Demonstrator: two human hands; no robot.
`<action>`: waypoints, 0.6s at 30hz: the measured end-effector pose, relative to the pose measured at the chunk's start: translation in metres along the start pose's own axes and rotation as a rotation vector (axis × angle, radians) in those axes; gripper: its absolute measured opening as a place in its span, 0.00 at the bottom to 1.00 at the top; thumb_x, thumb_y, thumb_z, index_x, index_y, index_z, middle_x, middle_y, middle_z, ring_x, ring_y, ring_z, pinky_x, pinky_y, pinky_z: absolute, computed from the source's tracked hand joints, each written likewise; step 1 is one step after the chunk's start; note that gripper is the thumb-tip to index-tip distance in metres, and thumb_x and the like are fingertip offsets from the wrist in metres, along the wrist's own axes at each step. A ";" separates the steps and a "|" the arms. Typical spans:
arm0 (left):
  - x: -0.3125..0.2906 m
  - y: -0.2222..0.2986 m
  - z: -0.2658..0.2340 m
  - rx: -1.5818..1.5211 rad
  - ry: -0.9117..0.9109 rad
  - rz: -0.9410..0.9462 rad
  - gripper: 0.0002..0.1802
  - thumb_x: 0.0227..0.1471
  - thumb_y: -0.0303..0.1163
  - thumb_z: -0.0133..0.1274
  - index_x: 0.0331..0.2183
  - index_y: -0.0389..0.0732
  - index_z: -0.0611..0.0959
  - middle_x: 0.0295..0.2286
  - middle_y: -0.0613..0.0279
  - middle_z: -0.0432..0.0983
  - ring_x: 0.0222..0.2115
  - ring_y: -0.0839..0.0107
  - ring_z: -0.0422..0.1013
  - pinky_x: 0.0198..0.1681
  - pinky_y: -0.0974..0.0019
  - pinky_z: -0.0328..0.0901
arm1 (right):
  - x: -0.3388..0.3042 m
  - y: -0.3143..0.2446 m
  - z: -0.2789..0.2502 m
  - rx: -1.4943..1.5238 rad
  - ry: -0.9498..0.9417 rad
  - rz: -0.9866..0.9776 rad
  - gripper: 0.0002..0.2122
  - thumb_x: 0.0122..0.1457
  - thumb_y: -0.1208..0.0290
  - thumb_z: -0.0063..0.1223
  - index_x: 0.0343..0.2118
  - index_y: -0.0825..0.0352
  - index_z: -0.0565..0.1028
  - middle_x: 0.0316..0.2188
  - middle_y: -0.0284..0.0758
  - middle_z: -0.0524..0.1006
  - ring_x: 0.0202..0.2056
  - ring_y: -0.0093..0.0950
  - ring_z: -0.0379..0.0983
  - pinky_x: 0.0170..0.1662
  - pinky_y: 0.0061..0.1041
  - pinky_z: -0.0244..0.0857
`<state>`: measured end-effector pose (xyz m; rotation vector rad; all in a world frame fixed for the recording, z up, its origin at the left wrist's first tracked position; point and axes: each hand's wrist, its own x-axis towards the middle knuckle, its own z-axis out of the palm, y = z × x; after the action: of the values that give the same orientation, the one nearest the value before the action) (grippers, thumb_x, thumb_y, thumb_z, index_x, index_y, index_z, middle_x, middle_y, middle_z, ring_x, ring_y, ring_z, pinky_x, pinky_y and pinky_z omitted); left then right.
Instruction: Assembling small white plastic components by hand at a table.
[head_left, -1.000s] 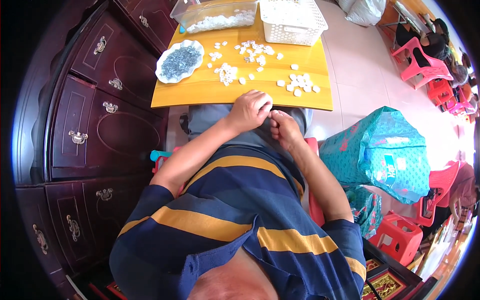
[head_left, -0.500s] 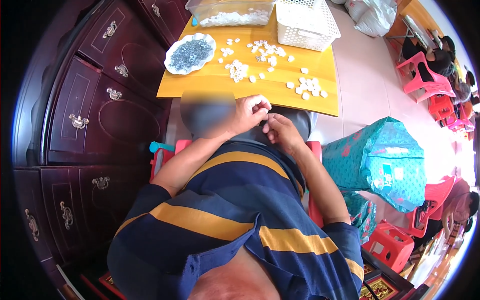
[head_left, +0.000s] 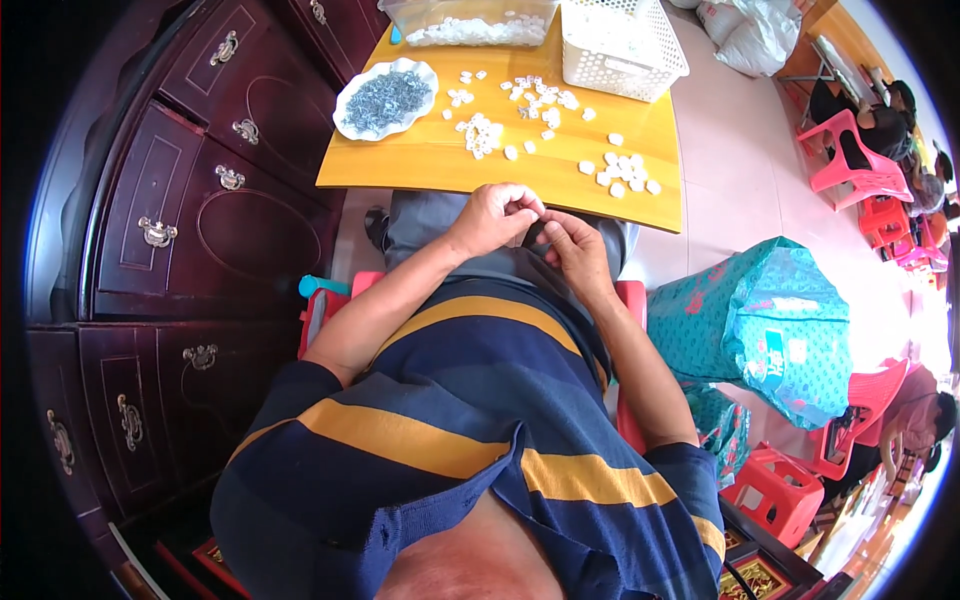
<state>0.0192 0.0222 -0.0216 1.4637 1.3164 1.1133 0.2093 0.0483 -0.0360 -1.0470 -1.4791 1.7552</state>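
Table (head_left: 400, 165), 12 o'clock: yellow. Small pieces (head_left: 616, 190), 1 o'clock: white. Cabinet (head_left: 260, 245), 9 o'clock: dark reddish brown. Bag (head_left: 710, 315), 3 o'clock: teal, small-patterned. Shirt (head_left: 450, 375), 6 o'clock: navy with mustard stripes.

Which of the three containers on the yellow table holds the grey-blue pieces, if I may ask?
The scalloped white dish on the left; the clear bin holds white pieces, and the perforated white basket shows no dark ones.

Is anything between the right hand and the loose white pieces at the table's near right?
Only the near edge of the yellow table, just beyond the right hand; nothing else visible blocks the way to the white pieces. I can't tell whether the hand is above edge height.
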 end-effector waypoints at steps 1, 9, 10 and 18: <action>0.000 0.001 0.000 0.014 0.027 0.029 0.04 0.53 0.22 0.55 0.33 0.36 0.82 0.25 0.72 0.76 0.24 0.87 0.69 0.27 0.79 0.65 | 0.001 0.002 -0.001 -0.031 0.020 -0.024 0.11 0.68 0.71 0.46 0.48 0.66 0.77 0.30 0.27 0.77 0.24 0.12 0.67 0.27 0.12 0.64; 0.000 -0.001 -0.002 -0.052 0.052 0.021 0.04 0.54 0.22 0.54 0.34 0.37 0.81 0.27 0.74 0.75 0.24 0.88 0.67 0.27 0.79 0.65 | 0.002 -0.001 -0.004 0.118 -0.049 0.031 0.09 0.69 0.72 0.43 0.49 0.64 0.71 0.34 0.29 0.78 0.25 0.14 0.70 0.30 0.13 0.66; -0.001 0.000 -0.001 -0.053 0.048 0.027 0.04 0.54 0.21 0.54 0.35 0.37 0.80 0.27 0.74 0.74 0.25 0.88 0.68 0.28 0.79 0.65 | 0.002 0.001 -0.006 0.174 -0.047 0.056 0.08 0.69 0.72 0.42 0.47 0.64 0.71 0.35 0.29 0.79 0.25 0.15 0.70 0.31 0.13 0.67; -0.001 0.006 0.003 -0.074 0.045 0.029 0.06 0.55 0.22 0.55 0.37 0.37 0.78 0.29 0.73 0.74 0.27 0.88 0.69 0.32 0.79 0.67 | -0.001 -0.015 -0.005 0.316 -0.032 0.151 0.05 0.66 0.69 0.49 0.42 0.61 0.72 0.37 0.29 0.80 0.27 0.16 0.72 0.32 0.15 0.68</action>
<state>0.0238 0.0206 -0.0163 1.4153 1.2745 1.2078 0.2138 0.0533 -0.0215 -0.9872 -1.1160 2.0391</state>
